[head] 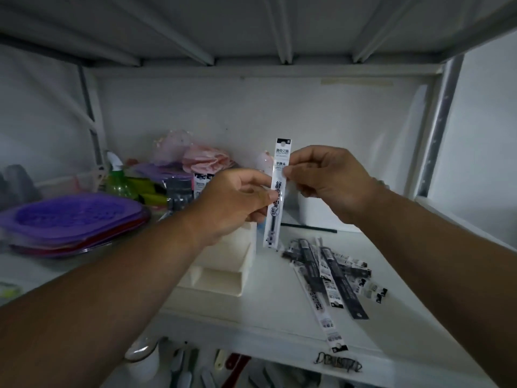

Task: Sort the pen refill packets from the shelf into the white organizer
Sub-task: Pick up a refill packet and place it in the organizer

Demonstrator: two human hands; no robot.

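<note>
A single pen refill packet [277, 191] is held upright in the air above the white shelf [251, 309], gripped by both hands at once. The left hand [235, 203] is brought in from the lower left, its forearm stretched diagonally across the view; its thumb and curled fingers are closed on the packet's middle, from the left side. The right hand [324, 177] is brought in from the lower right, wrist slightly bent, and the packet's upper part is pinched between its thumb and forefinger, just below the printed header. The remaining fingers of that hand are folded in towards the palm. The packet's lower end hangs free below the left hand.

Directly under the left hand the white organizer [223, 264] is seen standing on the shelf, its stepped compartments open at the top; the held packet hangs just beside its right edge. To the right of the organizer a loose pile of refill packets [330, 270] is spread on the shelf, several overlapping one another and one long strip reaching towards the front edge. More packets [200, 182] are seen standing behind the left hand. A white container [316, 217] is partly hidden behind the right hand. At the left, purple lids [70, 219] are stacked, with a green spray bottle [119, 180] behind them.
</note>
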